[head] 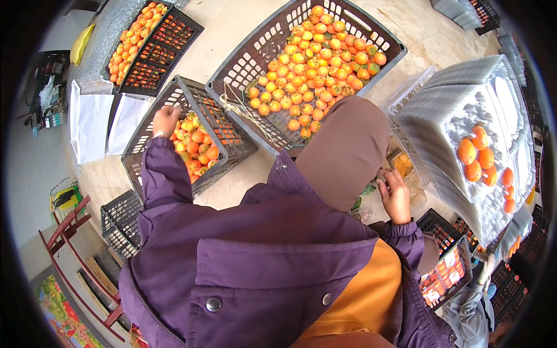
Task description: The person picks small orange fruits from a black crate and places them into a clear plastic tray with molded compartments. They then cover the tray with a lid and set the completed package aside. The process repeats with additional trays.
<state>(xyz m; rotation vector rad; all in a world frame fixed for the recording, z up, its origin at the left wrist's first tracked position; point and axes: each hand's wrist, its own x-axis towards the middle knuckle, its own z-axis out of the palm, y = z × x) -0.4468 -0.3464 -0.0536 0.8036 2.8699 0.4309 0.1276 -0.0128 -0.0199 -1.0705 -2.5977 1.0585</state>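
Observation:
My left hand (166, 121), fingers curled and partly turned away, is over the rim side of a black plastic crate (209, 117) that holds orange persimmons (196, 143). Whether anything is in its fingers is hidden. To the right, beside my knee, my right hand (395, 195) is bent with thumb and fingertips close together at a small dark thing that I cannot make out. Green leaves (369, 189) show just left of it. Before me a larger brown plastic crate (243, 61) lies with many persimmons (322, 65) heaped across its floor.
Right of me rises a tall stack of clear plastic trays (435, 113), with several persimmons (485, 158) on top. Another full black crate (161, 52) stands at the upper left, near white paper sheets (93, 126). A wooden frame (72, 243) and a black crate (122, 222) are at lower left.

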